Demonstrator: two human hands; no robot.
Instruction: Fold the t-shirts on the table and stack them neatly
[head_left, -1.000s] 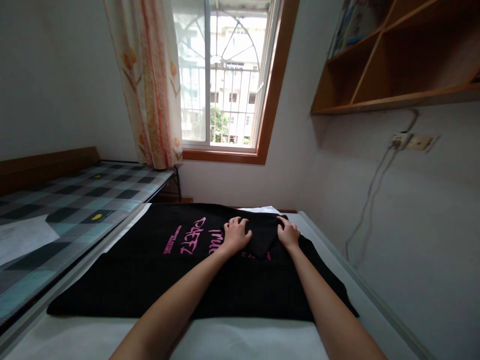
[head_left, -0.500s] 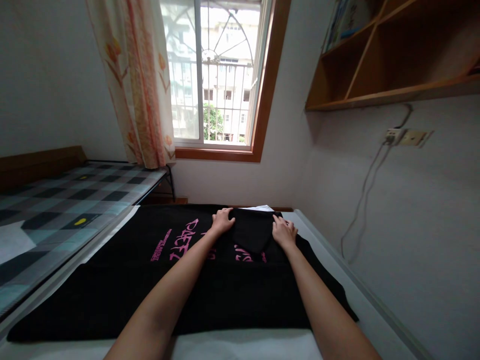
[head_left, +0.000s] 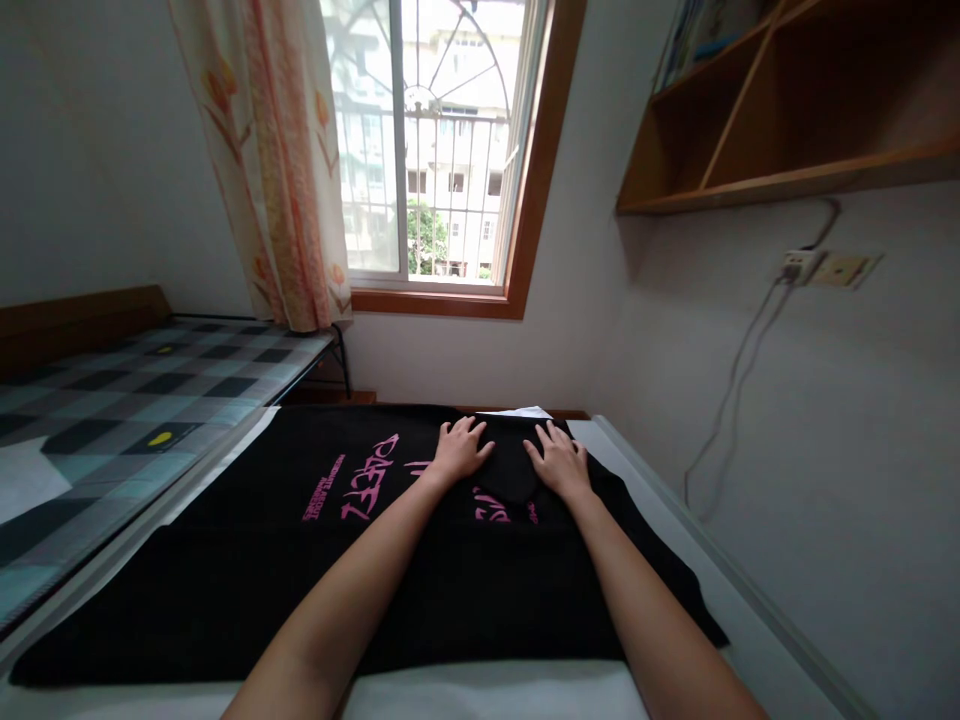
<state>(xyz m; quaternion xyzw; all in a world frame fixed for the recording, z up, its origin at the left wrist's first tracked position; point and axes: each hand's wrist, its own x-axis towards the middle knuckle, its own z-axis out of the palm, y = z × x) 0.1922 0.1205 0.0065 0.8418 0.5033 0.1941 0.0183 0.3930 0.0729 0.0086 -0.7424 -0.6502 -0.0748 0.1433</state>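
Observation:
A black T-shirt (head_left: 225, 580) with pink lettering lies spread out on a white-topped table (head_left: 495, 692). At its far side, a sleeve (head_left: 514, 470) is folded inward over part of the lettering. My left hand (head_left: 461, 450) rests on the cloth at the left of this folded sleeve, fingers spread. On the other side of it, my right hand (head_left: 561, 460) lies with its fingers stretched out on the fabric. Both palms face down, and my forearms cross over the shirt and hide some of the print.
A bed with a checked cover (head_left: 195, 370) stands on the left, a white sheet (head_left: 30, 480) on it. Ahead is a window (head_left: 450, 180) with a flowered curtain (head_left: 277, 170). On the right, a wooden shelf (head_left: 750, 190) hangs above a socket (head_left: 832, 268) with a dangling cord (head_left: 731, 390).
My left hand has moved slightly right and my fingers have spread. The right hand has shifted a little left and flattened onto the cloth. The folded sleeve now lies flatter.

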